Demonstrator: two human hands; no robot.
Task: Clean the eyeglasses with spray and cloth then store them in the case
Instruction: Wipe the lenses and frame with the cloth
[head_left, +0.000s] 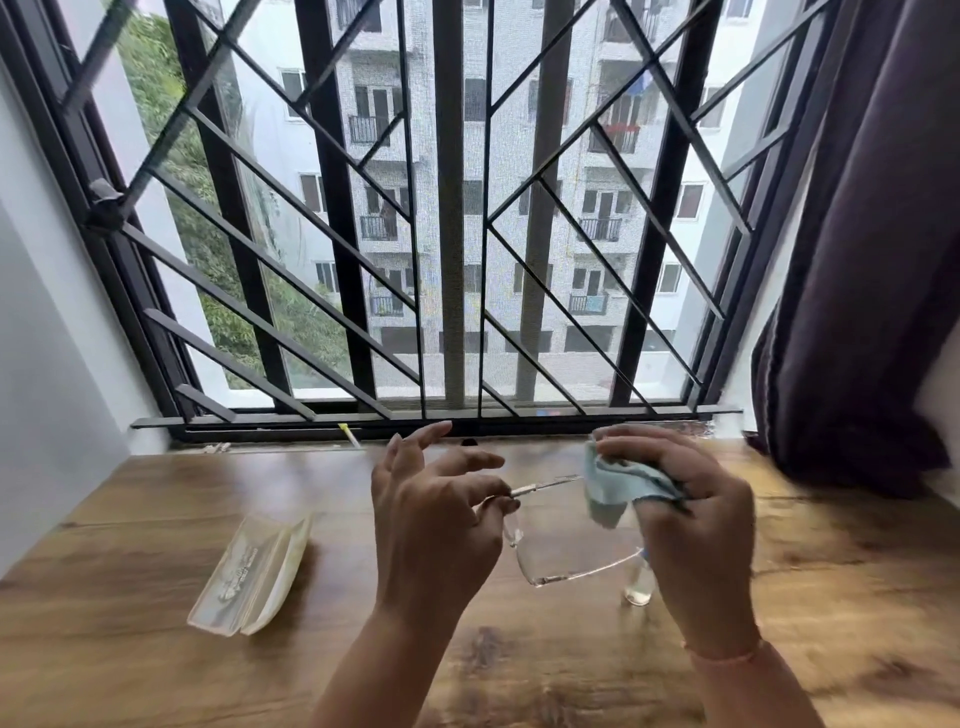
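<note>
Rimless clear eyeglasses (571, 551) hang in the air above the wooden table (156, 665). My left hand (431, 525) pinches them at the hinge of one temple, its other fingers spread. My right hand (691, 525) holds a light blue cloth (618, 486) bunched around the far end of the glasses. A small clear spray bottle (638, 584) stands on the table just below my right hand, partly hidden by it. The translucent glasses case (254, 571) lies open on the table to the left, apart from both hands.
A barred window (447, 234) with a dark sill runs along the table's far edge. A dark curtain (872, 260) hangs at the right. A white wall (47, 338) closes the left side. A small yellow-tipped object (349, 434) lies on the sill.
</note>
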